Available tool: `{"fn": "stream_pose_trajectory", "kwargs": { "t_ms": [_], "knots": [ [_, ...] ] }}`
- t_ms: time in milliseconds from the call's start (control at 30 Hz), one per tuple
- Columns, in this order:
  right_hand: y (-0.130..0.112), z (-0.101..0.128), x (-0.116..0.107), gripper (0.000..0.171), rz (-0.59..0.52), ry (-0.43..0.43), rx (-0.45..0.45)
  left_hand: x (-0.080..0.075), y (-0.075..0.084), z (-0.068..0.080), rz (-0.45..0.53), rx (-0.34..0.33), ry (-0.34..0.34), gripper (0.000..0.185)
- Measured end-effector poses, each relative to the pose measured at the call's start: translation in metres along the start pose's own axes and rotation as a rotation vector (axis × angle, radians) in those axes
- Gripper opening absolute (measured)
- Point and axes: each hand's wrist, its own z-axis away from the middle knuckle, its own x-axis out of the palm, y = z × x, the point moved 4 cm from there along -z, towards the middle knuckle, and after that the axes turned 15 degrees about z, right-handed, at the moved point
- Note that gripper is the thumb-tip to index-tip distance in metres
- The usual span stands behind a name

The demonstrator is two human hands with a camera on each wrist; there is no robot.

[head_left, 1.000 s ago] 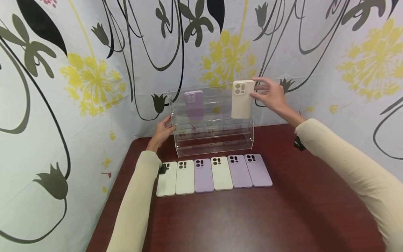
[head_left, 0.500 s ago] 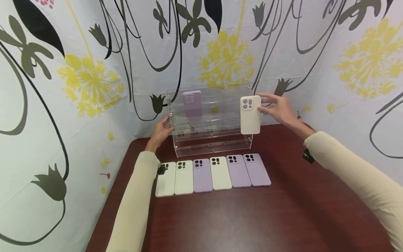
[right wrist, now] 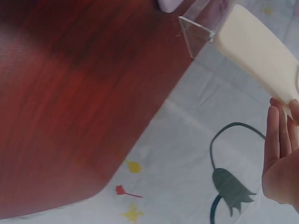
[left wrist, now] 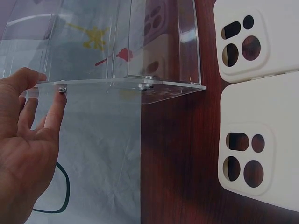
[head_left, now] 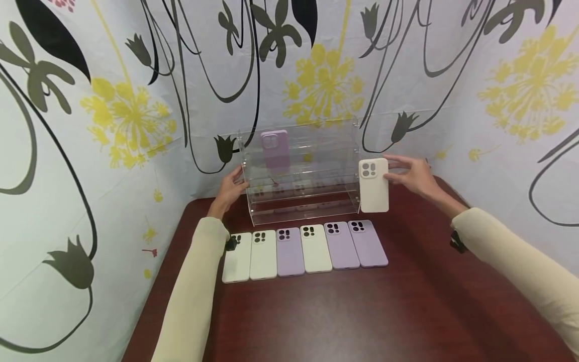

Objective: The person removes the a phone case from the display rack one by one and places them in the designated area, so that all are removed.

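Note:
My right hand (head_left: 398, 171) pinches a cream phone case (head_left: 374, 185) by its side edge and holds it upright just off the right end of a clear acrylic tiered stand (head_left: 316, 146). In the right wrist view the case (right wrist: 259, 51) slants away from my fingers (right wrist: 278, 140), next to the stand's corner (right wrist: 196, 32). My left hand (head_left: 232, 185) rests flat against the stand's left side panel, its fingers (left wrist: 56, 109) straight. A purple case (head_left: 275, 148) leans on the top tier.
Several cases lie in a row on the dark red table (head_left: 362, 311) in front of the stand, cream (head_left: 238, 256) at the left end and purple (head_left: 368, 242) at the right. Flower-patterned walls close in on the left, back and right.
My right hand has carried the cream case down and to the right, from the stand's top tier level to beside its right end. The left hand has stayed on the stand.

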Motion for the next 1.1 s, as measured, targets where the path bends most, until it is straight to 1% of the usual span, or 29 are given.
{"fn": "stream_pose_trajectory", "kwargs": {
  "t_ms": [100, 333, 400, 567, 633, 700, 733, 900, 933, 967, 1100],
  "knots": [
    [0.011, 0.008, 0.001, 0.059, 0.022, -0.022, 0.025, 0.0, 0.0, 0.0, 0.0, -0.004, 0.002, 0.075],
    [0.031, 0.026, 0.006, 0.058, -0.024, -0.052, 0.027, 0.001, 0.0, -0.001, 0.011, -0.003, -0.003, 0.075],
    [0.035, 0.031, 0.006, 0.057, -0.015, -0.052, 0.031, 0.001, 0.0, -0.001, 0.01, -0.002, -0.002, 0.075],
    [0.043, 0.04, 0.007, 0.058, 0.079, -0.057, 0.047, 0.0, 0.0, 0.0, 0.009, -0.005, 0.001, 0.075],
    [0.047, 0.042, 0.008, 0.059, 0.12, -0.07, 0.056, 0.0, 0.0, 0.0, 0.007, -0.01, 0.004, 0.076],
    [0.051, 0.045, 0.01, 0.059, 0.138, -0.09, 0.066, 0.0, 0.0, 0.001, 0.004, -0.012, 0.006, 0.076],
    [0.053, 0.046, 0.011, 0.059, 0.146, -0.103, 0.065, 0.001, 0.004, 0.003, 0.006, -0.027, 0.005, 0.076],
    [0.061, 0.054, 0.018, 0.06, 0.105, -0.156, 0.077, 0.001, 0.004, 0.003, 0.001, -0.033, 0.001, 0.076],
    [0.063, 0.056, 0.02, 0.061, 0.093, -0.162, 0.086, 0.001, 0.004, 0.003, 0.001, -0.033, 0.003, 0.076],
    [0.066, 0.058, 0.021, 0.061, 0.078, -0.165, 0.095, 0.0, 0.001, 0.001, -0.003, -0.017, 0.006, 0.076],
    [0.073, 0.065, 0.025, 0.061, 0.019, -0.173, 0.129, 0.001, 0.001, 0.001, -0.007, -0.008, 0.009, 0.076]
  ]
}}
